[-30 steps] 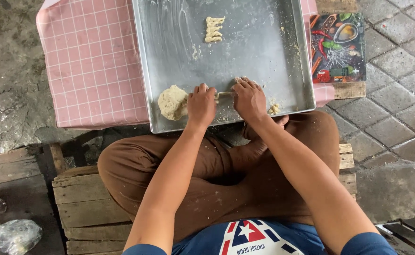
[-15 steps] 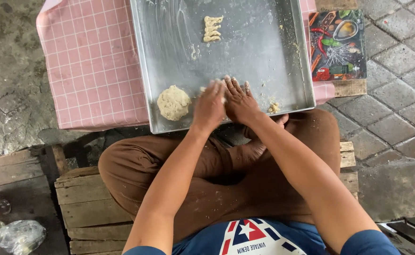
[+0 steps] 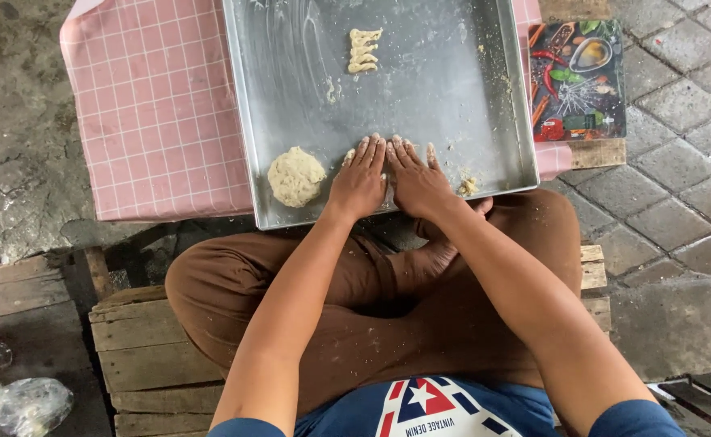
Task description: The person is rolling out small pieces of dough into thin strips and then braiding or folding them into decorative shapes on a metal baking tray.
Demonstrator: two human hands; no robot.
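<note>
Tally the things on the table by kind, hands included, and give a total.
Hands: 2, left hand and right hand, flat on the tray
Metal tray: 1
Dough ball: 1
Shaped dough piece: 1
Pink checked cloth: 1
Picture board: 1
Total: 7

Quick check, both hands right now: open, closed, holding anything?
Left hand: open, flat, palm down on the metal tray; anything beneath is hidden.
Right hand: open, flat beside it, grasping nothing visible.

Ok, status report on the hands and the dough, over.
Left hand and right hand flat, side by side on metal tray. Dough ball left of them, untouched. Shaped dough piece at far end. Nothing in the way.
</note>
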